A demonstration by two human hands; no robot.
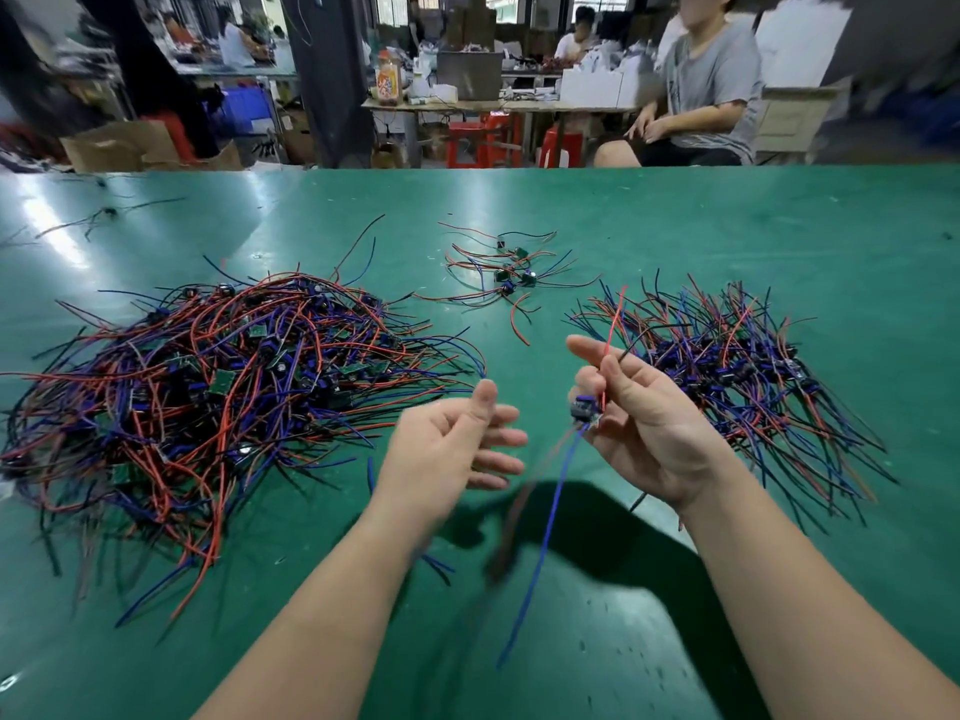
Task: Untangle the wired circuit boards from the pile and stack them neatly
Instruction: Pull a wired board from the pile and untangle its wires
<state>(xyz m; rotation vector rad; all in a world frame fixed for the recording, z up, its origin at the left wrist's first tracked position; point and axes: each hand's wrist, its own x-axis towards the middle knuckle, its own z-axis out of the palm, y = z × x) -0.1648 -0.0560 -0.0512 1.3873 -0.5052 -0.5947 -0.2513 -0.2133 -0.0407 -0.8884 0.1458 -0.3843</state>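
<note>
At 3 o'clock my stack (727, 371) holds perhaps a third | pile (218, 387) at 9 o'clock (larger) unsorted | right hand (649, 423) pinches one wired board (584, 410) | left hand (447, 449) loose, empty
</note>
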